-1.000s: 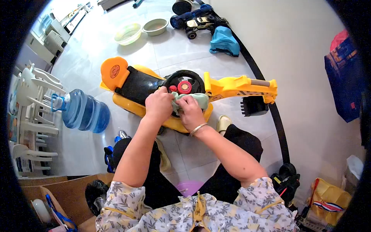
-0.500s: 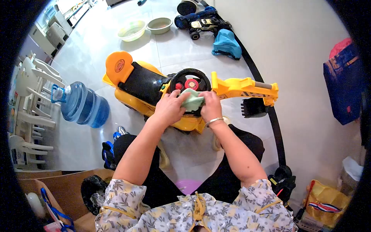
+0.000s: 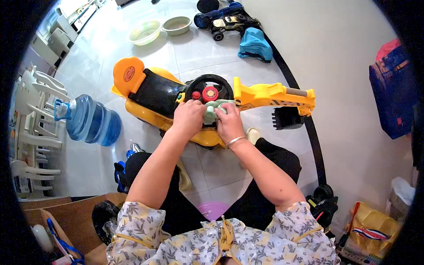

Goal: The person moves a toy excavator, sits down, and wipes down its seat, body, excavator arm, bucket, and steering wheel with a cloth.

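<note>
A yellow-and-black ride-on toy digger (image 3: 154, 115) stands in front of me, with an orange backrest and a black steering wheel (image 3: 227, 89) that has a red centre. My right hand (image 3: 230, 124) is closed on a pale green cloth (image 3: 211, 114), pressed against the lower part of the wheel. On the wheel's lower left side is my left hand (image 3: 189, 118), its fingers curled over the rim close to the cloth; the fingertips are partly hidden. The digger's yellow arm (image 3: 269, 95) reaches right and ends in a black bucket (image 3: 287, 118).
A blue water jug (image 3: 93, 121) lies at left beside white chairs (image 3: 37, 137). Two basins (image 3: 176, 25), toy vehicles (image 3: 227, 24) and a light-blue bag (image 3: 256, 45) are on the floor ahead. Behind my left arm is a cardboard box (image 3: 73, 212); a yellow bag (image 3: 373, 229) lies right.
The view has shifted slightly, so the digger sits a little farther left. My left hand has come off the cloth onto the wheel's rim; my right hand bunches the cloth.
</note>
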`<state>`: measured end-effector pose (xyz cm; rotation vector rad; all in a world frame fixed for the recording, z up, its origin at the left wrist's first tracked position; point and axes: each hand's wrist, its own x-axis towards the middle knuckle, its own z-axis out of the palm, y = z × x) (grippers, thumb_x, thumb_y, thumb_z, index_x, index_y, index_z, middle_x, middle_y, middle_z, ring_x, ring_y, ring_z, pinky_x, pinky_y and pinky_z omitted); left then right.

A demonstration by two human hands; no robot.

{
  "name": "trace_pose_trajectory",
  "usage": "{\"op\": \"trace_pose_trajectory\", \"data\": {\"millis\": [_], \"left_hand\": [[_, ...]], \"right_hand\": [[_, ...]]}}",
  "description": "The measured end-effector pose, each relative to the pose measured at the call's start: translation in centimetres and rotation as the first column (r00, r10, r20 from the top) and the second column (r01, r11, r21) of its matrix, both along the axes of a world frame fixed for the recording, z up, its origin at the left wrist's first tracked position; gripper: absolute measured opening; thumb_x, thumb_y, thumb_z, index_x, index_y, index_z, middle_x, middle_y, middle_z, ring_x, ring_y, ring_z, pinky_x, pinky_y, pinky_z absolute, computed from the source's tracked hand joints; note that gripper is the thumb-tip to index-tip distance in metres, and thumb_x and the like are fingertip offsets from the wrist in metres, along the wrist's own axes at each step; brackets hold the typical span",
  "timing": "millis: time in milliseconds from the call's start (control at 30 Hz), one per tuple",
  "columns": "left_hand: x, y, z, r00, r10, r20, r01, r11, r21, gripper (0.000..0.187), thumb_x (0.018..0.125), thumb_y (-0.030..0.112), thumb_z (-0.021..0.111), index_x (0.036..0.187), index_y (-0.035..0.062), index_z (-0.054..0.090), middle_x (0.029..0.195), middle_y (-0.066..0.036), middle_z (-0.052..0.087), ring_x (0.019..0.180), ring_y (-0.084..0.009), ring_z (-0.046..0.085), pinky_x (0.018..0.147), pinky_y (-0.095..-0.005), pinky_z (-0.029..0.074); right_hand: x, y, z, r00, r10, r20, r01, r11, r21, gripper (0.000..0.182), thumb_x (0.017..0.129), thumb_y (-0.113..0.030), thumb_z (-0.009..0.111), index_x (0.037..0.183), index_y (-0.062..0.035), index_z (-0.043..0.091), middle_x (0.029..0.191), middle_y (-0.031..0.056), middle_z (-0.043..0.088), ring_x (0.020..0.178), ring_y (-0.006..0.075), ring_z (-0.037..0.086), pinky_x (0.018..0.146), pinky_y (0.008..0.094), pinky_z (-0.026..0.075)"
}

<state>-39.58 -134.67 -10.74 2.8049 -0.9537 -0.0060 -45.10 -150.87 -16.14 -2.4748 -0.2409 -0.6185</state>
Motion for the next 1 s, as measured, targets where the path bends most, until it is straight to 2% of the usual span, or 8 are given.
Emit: {"op": "trace_pose_trajectory", "data": {"millis": [267, 500, 633, 733, 800, 833, 933, 1000], "left_hand": [[-1.9, 1.3, 1.6, 0.982, 0.190, 0.002, -0.189, 0.980, -0.059, 0.015, 0.076, 0.010, 0.061, 0.092, 0.0121, 0.061, 0.092, -0.010, 0.059, 0.091, -0.0278, 0.062, 0.074, -0.0403, 0.052], [-1.8, 3.5, -4.4, 0.959, 0.278, 0.053, -0.283, 0.935, 0.214, 0.016, 0.082, 0.013, 0.056, 0.097, 0.0144, 0.058, 0.091, -0.011, 0.055, 0.080, -0.0304, 0.065, 0.060, -0.0409, 0.053], [-1.9, 3.7, -6.6, 0.971, 0.144, 0.190, -0.160, 0.985, 0.071, 0.022, 0.081, 0.011, 0.055, 0.103, 0.0098, 0.057, 0.103, -0.013, 0.055, 0.092, -0.0293, 0.061, 0.072, -0.0448, 0.053], [-2.4, 2.9, -8.4, 0.967, 0.251, 0.041, -0.253, 0.966, 0.057, 0.029, 0.081, 0.012, 0.056, 0.110, 0.0062, 0.055, 0.114, -0.016, 0.052, 0.097, -0.0343, 0.059, 0.080, -0.0464, 0.051], [-2.2, 1.7, -8.6, 0.947, 0.292, -0.133, -0.295, 0.955, -0.005, 0.035, 0.081, 0.013, 0.056, 0.115, 0.0040, 0.051, 0.117, -0.017, 0.050, 0.102, -0.0365, 0.057, 0.082, -0.0467, 0.050], [-2.3, 1.0, -8.7, 0.903, 0.310, -0.299, -0.341, 0.938, -0.059, 0.042, 0.081, 0.015, 0.057, 0.120, 0.0019, 0.048, 0.121, -0.019, 0.048, 0.106, -0.0387, 0.054, 0.083, -0.0470, 0.050], [-2.8, -0.7, -9.0, 0.852, 0.391, -0.348, -0.435, 0.899, -0.055, 0.054, 0.082, 0.024, 0.060, 0.129, 0.0014, 0.045, 0.139, -0.025, 0.036, 0.120, -0.0408, 0.046, 0.096, -0.0476, 0.043], [-3.8, -1.5, -9.1, 0.906, 0.351, -0.236, -0.378, 0.923, -0.077, 0.044, 0.086, 0.029, 0.057, 0.123, 0.0054, 0.052, 0.141, -0.031, 0.029, 0.123, -0.0459, 0.041, 0.099, -0.0493, 0.040]], "right_hand": [[-2.3, 2.1, -0.1, 0.986, 0.167, 0.012, -0.168, 0.979, 0.115, 0.032, 0.073, 0.001, 0.056, 0.104, -0.0062, 0.062, 0.101, 0.0142, 0.053, 0.095, 0.0340, 0.055, 0.081, 0.0398, 0.050], [-2.6, 1.8, -5.6, 0.971, 0.184, -0.153, -0.229, 0.900, -0.372, 0.027, 0.080, -0.015, 0.055, 0.106, -0.0096, 0.062, 0.109, 0.0128, 0.052, 0.101, 0.0306, 0.054, 0.075, 0.0409, 0.053], [-1.9, 1.1, -7.8, 0.995, 0.091, -0.048, -0.103, 0.897, -0.429, 0.032, 0.083, -0.022, 0.056, 0.112, -0.0091, 0.060, 0.113, 0.0148, 0.052, 0.103, 0.0340, 0.053, 0.080, 0.0453, 0.051], [-2.2, 2.1, -6.6, 0.942, -0.066, -0.331, -0.022, 0.967, -0.256, 0.040, 0.087, -0.033, 0.054, 0.120, -0.0086, 0.055, 0.122, 0.0179, 0.050, 0.104, 0.0403, 0.054, 0.085, 0.0490, 0.048], [-0.9, 2.5, -6.8, 0.855, -0.063, -0.515, 0.130, 0.987, 0.096, 0.046, 0.087, -0.033, 0.056, 0.125, -0.0068, 0.050, 0.121, 0.0267, 0.049, 0.111, 0.0458, 0.048, 0.091, 0.0491, 0.044], [-0.2, 2.4, -6.9, 0.849, -0.060, -0.524, 0.129, 0.987, 0.095, 0.046, 0.087, -0.033, 0.056, 0.125, -0.0068, 0.050, 0.121, 0.0267, 0.049, 0.111, 0.0458, 0.048, 0.091, 0.0491, 0.044], [1.6, 2.0, -6.5, 0.782, -0.062, -0.620, 0.210, 0.963, 0.169, 0.045, 0.087, -0.030, 0.055, 0.125, -0.0057, 0.050, 0.122, 0.0275, 0.050, 0.109, 0.0439, 0.051, 0.093, 0.0462, 0.044], [2.1, 2.5, -5.4, 0.799, -0.123, -0.588, 0.227, 0.968, 0.106, 0.044, 0.087, -0.030, 0.055, 0.124, -0.0059, 0.051, 0.123, 0.0255, 0.053, 0.109, 0.0418, 0.052, 0.092, 0.0456, 0.045]]}}
